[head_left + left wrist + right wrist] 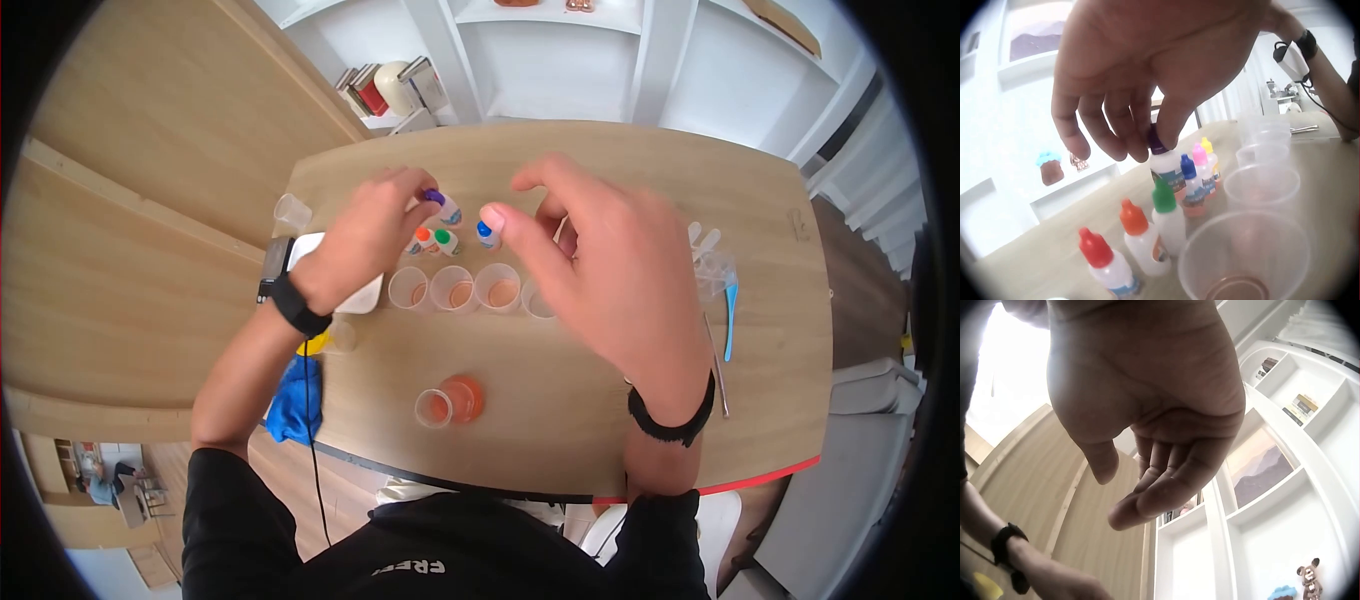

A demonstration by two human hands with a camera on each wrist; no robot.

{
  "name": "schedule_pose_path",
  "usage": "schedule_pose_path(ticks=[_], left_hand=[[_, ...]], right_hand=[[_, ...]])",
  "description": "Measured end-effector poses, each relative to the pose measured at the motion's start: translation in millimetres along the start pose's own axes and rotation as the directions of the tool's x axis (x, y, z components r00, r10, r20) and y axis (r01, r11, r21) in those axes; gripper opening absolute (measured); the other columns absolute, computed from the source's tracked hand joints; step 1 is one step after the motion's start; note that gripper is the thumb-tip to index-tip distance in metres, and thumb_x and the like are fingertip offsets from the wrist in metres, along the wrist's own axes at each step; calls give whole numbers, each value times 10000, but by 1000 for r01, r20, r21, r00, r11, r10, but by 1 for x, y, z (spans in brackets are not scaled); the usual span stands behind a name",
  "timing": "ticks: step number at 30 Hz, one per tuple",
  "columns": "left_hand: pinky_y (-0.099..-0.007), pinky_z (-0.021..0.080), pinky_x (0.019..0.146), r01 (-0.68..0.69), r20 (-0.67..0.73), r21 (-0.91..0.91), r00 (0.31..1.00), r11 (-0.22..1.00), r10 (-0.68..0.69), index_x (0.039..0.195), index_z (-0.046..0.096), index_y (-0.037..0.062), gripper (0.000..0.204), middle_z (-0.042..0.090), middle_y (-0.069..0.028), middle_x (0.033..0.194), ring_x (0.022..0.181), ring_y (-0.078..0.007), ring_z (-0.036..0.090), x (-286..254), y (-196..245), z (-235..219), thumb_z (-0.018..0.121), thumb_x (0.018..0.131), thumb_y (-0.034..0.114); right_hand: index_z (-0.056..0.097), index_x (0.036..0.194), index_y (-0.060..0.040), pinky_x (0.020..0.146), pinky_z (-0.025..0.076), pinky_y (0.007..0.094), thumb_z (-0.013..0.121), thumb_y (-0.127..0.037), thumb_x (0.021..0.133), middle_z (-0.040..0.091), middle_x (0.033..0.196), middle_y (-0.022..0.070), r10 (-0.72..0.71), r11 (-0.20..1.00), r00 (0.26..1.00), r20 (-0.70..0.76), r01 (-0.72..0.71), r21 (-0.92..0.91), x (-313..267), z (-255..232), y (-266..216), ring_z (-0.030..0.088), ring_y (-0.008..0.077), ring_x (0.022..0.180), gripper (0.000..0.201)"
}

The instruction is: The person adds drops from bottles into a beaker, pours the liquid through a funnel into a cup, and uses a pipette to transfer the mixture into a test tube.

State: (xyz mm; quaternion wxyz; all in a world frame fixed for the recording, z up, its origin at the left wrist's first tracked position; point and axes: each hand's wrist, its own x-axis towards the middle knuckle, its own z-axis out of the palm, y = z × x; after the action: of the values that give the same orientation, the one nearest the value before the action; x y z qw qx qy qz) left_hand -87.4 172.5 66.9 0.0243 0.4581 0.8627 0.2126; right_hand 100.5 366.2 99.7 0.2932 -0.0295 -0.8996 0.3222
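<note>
My left hand point(362, 238) point(1160, 56) pinches the purple cap of a small white bottle point(450, 213) point(1166, 174) between thumb and fingertips, and the bottle tilts in the head view. Near it stand bottles with red point(1110, 269), orange point(1147, 247), green point(1169, 225) and blue point(1194, 190) caps, with pink point(1204, 170) and yellow ones behind. Holding nothing, my right hand point(625, 275) point(1154, 394) hovers over the table, its fingers loosely bent and the thumb apart. Clear cups point(452, 292) with a little orange-tinted content stand in a row nearer my body.
A cup of orange-red liquid point(465, 398) is near the front edge. At the left are a white tray point(365, 297), a blue cloth point(294, 400) and an empty-looking cup point(292, 211). A blue tool point(730, 320), a metal rod point(719, 375) and clear plastic pieces lie at the right.
</note>
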Motion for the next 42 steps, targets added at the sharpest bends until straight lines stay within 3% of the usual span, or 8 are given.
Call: schedule_pose_path(ticks=[3,6,17,21,30,36,39,42], left_hand=[[-393,574,962,48,0,-59,999,997,-49,1182,717,-32,223,778,-171,1095,1048,-288,748,-7,24,-30,744,1028,128],[-380,576,962,26,-2,-149,1000,988,-26,1170,718,-30,220,783,-132,1065,1032,-253,743,-18,45,-49,751,1035,141],[-385,554,1047,-92,15,-425,994,900,108,1379,650,39,398,747,-82,1263,1117,-226,731,-49,73,-48,777,1007,102],[-379,578,967,-117,1,-371,992,921,127,1401,641,31,499,776,-134,1194,1097,-263,751,-50,76,-35,816,934,40],[-365,576,754,-46,39,-266,998,963,58,1162,762,11,372,788,-119,996,794,-279,713,-48,71,-32,927,853,136],[-365,553,736,-68,26,-222,997,973,76,1180,773,12,344,787,-142,1011,803,-269,703,-54,76,-33,899,879,120],[-422,589,762,-74,33,-177,996,981,81,1242,756,17,363,769,-190,940,805,-339,732,-52,71,-35,856,908,118],[-426,585,775,-46,28,-191,998,981,52,1257,757,17,374,771,-193,950,810,-341,726,-54,65,-33,853,912,125]], right_hand=[[736,1101,-23,547,499,366,842,-294,948,726,721,107,3,998,1000,17,-4,60,0,8,0,684,245,590,329],[686,1002,-31,599,530,484,822,-269,929,709,730,147,-94,995,995,24,93,26,0,17,-4,716,379,696,283],[704,993,-32,646,566,470,816,-270,923,744,744,126,71,968,985,159,-107,229,-1,27,-15,747,372,735,272],[735,938,-34,619,548,453,823,-342,935,720,703,122,103,924,981,167,-156,349,0,26,-15,729,357,694,321],[748,762,-47,533,488,437,786,-428,968,641,580,121,92,993,990,111,-100,68,0,13,-17,644,340,545,435],[747,782,-53,559,511,451,758,-378,997,666,610,128,41,999,986,163,-46,27,0,19,-18,669,364,584,389],[760,858,-55,581,522,470,752,-366,1003,690,652,133,5,979,994,111,-28,204,-3,24,-13,689,374,626,343],[754,930,-46,603,534,483,750,-340,1006,714,701,137,92,984,971,221,-123,129,0,15,-19,705,383,670,304]])
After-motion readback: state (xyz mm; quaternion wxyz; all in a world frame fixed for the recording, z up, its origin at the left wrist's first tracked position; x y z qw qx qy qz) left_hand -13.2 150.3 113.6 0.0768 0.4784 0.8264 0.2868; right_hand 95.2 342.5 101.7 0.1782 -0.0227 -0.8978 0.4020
